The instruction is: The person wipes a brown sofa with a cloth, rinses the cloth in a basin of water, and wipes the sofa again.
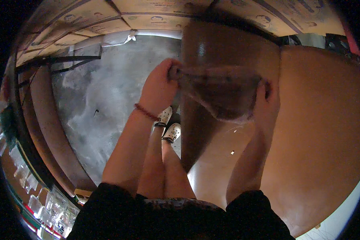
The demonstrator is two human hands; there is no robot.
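Both hands stretch a thin, dark, see-through sheet (225,93) between them; whether it is fabric or plastic film I cannot tell. Its upper left corner is bunched in the fist of my left hand (160,84), over the edge of a brown tabletop (246,168). My right hand (267,97) pinches the upper right corner above the tabletop. The lower edge of the sheet sags in a curve and looks blurred. A beaded bracelet (145,112) circles my left wrist. Small pale scraps (232,152) lie on the tabletop below the sheet.
Printed cardboard boxes (156,21) are stacked along the far side. At left, a dark metal rack (75,58) stands over a grey floor (108,90). Clear plastic packaging (58,207) sits on a shelf at lower left. My feet wear white foam clogs (171,132) beside the tabletop.
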